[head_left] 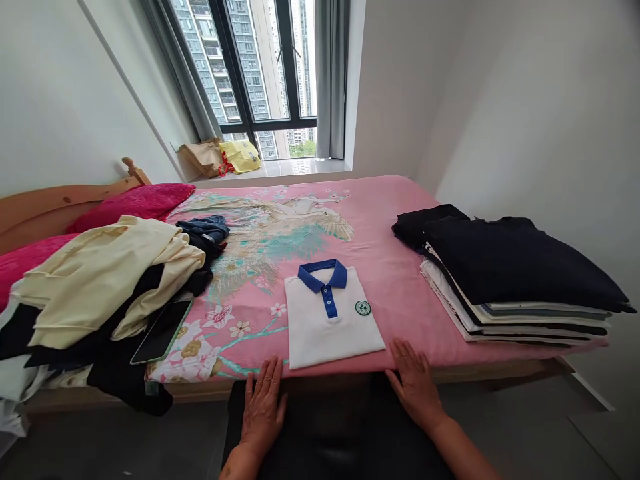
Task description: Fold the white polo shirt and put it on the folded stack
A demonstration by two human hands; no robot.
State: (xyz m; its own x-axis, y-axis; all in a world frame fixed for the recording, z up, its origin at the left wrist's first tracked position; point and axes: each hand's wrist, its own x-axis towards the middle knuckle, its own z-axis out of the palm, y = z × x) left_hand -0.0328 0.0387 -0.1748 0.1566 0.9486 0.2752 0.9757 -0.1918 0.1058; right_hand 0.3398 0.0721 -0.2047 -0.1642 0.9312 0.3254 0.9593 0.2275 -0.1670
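A folded white polo shirt (333, 315) (blue collar, round green badge) lies at the near edge of the pink bed (390, 267). The left hand (263, 407) and right hand (413, 383) rest flat with fingers spread, empty, just below it on either side.

A stack of folded clothes (510, 280) sits at the right; a loose heap of clothes (100, 293) with a phone (163, 330) lies left.

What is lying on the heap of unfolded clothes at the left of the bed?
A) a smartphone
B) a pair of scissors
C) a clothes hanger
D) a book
A: a dark-screened smartphone in a green case rests on the heap of unfolded clothes, left of the folded white polo shirt.
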